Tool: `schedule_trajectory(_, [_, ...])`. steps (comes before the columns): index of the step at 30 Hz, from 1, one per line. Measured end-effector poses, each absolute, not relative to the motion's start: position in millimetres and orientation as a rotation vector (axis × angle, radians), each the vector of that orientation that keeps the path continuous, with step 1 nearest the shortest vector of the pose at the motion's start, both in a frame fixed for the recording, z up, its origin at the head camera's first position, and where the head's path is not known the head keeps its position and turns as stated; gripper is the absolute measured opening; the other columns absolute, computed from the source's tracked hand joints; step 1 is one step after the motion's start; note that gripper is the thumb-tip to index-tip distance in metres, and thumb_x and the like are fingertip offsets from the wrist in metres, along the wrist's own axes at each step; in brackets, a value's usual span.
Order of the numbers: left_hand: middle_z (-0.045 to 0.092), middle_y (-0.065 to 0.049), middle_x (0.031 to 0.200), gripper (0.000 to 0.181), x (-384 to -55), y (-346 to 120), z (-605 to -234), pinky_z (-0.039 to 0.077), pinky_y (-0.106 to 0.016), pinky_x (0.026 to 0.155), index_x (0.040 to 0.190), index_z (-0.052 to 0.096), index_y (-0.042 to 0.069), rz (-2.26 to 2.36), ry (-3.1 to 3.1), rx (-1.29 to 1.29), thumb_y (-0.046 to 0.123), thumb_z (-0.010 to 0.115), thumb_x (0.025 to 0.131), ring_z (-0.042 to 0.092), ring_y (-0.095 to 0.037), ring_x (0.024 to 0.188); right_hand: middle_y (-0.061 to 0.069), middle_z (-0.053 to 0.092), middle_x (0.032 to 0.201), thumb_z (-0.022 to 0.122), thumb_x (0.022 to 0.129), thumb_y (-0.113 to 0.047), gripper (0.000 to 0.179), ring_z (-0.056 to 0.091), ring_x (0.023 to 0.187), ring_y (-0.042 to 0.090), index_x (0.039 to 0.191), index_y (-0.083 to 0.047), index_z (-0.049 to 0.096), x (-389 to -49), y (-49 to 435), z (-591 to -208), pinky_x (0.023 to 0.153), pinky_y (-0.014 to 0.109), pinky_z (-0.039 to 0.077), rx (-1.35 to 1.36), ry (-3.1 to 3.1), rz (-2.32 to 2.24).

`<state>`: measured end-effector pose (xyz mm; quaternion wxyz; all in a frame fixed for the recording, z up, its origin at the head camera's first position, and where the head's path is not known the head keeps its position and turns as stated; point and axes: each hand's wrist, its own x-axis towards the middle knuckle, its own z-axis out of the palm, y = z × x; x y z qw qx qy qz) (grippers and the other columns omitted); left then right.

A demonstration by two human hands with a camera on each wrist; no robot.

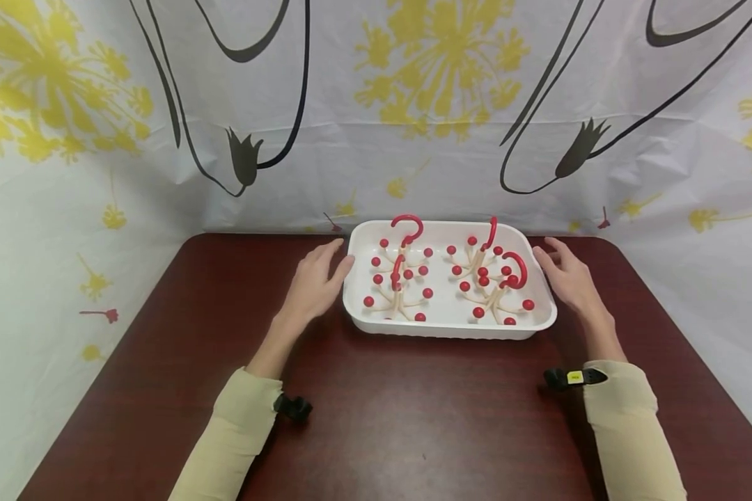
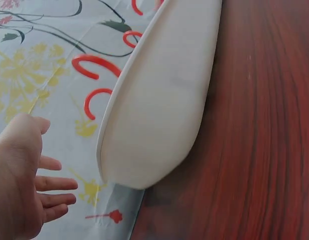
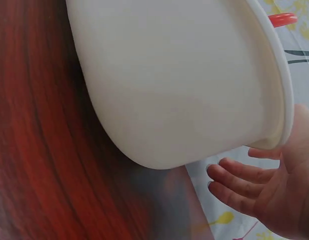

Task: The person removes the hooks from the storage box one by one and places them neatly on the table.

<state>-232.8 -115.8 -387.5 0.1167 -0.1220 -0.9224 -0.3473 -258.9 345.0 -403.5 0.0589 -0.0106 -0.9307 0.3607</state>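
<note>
A white rectangular tub (image 1: 448, 330) stands toward the far side of the table. Several beige branched pieces with red ball tips and red hooks (image 1: 522, 270) lie inside, some hooks rising above the rim. Beside the tub's left end is my left hand (image 1: 313, 280), fingers extended and thumb toward the rim; a gap separates them in the left wrist view. At the opposite end, my right hand (image 1: 567, 277) has its fingers spread and slightly bent. Its thumb is partly hidden behind the tub in the right wrist view, so whether it touches the rim I cannot tell.
The dark red wooden table (image 1: 413, 410) extends toward me in front of the tub. Close behind it and along both sides hangs a white sheet (image 1: 326, 104) printed with yellow flowers and dark stems. Each wrist wears a black strap with a small camera (image 1: 296, 408).
</note>
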Motion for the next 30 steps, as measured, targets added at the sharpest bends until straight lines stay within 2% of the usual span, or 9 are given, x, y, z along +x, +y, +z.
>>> schedule_trajectory(9, [0.062,-0.011,0.122,0.05,-229.8,-89.2,-381.9,0.047,-0.045,0.1,0.144,0.053,0.006,-1.285,-2.619,-0.513,0.037,0.053,0.104,0.055,-0.027,0.113,0.032,0.053,0.127,0.039,0.106,-0.052,0.07,0.052,0.114,0.045,0.153,-0.001,0.036,-258.2,338.8,-412.3,0.095,0.058,0.042,-0.052,-2.785,1.123])
schedule_trajectory(13, [0.065,-0.01,0.118,0.044,-230.5,-79.1,-381.4,0.05,-0.04,0.093,0.137,0.059,0.003,-1.403,-2.55,-0.611,0.033,0.052,0.105,0.058,-0.023,0.105,0.03,0.056,0.122,0.042,0.106,-0.047,0.064,0.053,0.107,0.042,0.149,0.0,0.042,-258.6,336.5,-414.3,0.089,0.051,0.044,-0.056,-2.769,1.124])
schedule_trajectory(19, [0.068,-0.007,0.114,0.037,-229.9,-65.6,-381.6,0.051,-0.034,0.086,0.128,0.066,0.004,-1.487,-2.505,-0.686,0.03,0.058,0.103,0.059,-0.02,0.098,0.026,0.06,0.113,0.046,0.106,-0.041,0.055,0.055,0.098,0.036,0.142,0.0,0.051,-258.2,337.7,-415.3,0.077,0.035,0.044,-0.073,-2.743,1.133])
schedule_trajectory(26, [0.067,-0.003,0.09,0.022,-228.8,-52.6,-381.0,0.05,-0.029,0.074,0.109,0.071,0.003,-1.528,-2.476,-0.758,0.022,0.069,0.097,0.057,-0.018,0.082,0.025,0.06,0.115,0.047,0.105,-0.043,0.056,0.055,0.099,0.035,0.143,-0.001,0.052,-257.2,340.1,-416.2,0.072,0.024,0.045,-0.078,-2.735,1.18])
schedule_trajectory(30, [0.066,-0.001,0.08,0.015,-228.6,-49.0,-380.1,0.046,-0.024,0.067,0.102,0.072,0.004,-1.528,-2.474,-0.75,0.018,0.07,0.096,0.055,-0.016,0.075,0.025,0.06,0.117,0.048,0.105,-0.043,0.056,0.055,0.099,0.034,0.143,-0.002,0.052,-257.5,340.7,-418.0,0.07,0.019,0.046,-0.084,-2.734,1.188])
